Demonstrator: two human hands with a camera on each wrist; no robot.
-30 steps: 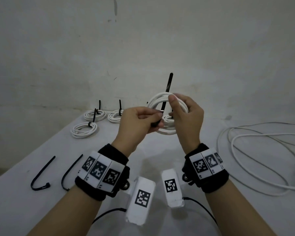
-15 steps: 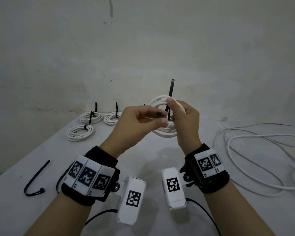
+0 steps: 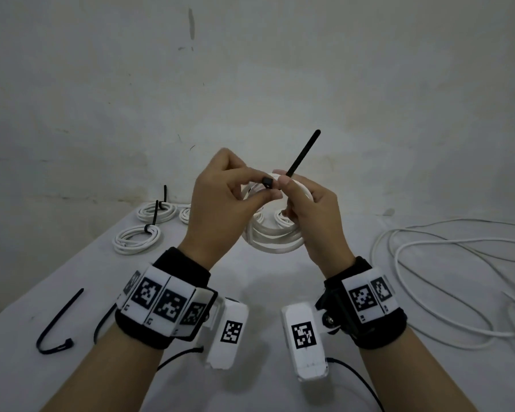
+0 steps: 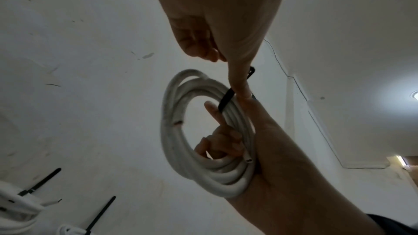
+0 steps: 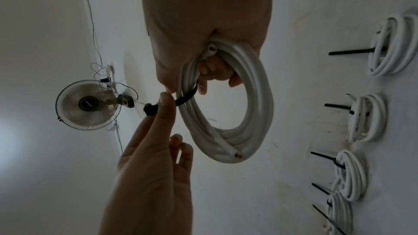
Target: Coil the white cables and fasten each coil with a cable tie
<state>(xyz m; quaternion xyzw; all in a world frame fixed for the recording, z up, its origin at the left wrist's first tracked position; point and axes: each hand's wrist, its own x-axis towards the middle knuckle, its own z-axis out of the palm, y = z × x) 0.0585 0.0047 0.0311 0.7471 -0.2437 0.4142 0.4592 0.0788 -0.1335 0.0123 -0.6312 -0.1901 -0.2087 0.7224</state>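
Observation:
A white cable coil (image 3: pixel 272 236) hangs in the air above the table (image 3: pixel 265 292). My right hand (image 3: pixel 283 185) has its fingers curled through the coil (image 5: pixel 255 113) and grips its right side. A black cable tie (image 3: pixel 302 153) is looped round the coil's top strands (image 4: pixel 181 113), and its tail points up and to the right. My left hand (image 3: pixel 265 188) pinches the tie's square head (image 3: pixel 267 182) between thumb and forefinger. The right wrist view shows that head (image 5: pixel 150 109) just left of the coil. Part of the tie's loop is hidden behind my fingers.
Several tied coils (image 3: pixel 137 237) lie at the table's back left, also in the right wrist view (image 5: pixel 364 117). Two loose black ties (image 3: pixel 58 325) lie at the front left. Loose white cable (image 3: pixel 428 263) sprawls on the right. A wall stands close behind.
Both hands have risen with the coil. My left hand has brought the tie's head up to the coil's top, and the tail now leans right instead of standing upright.

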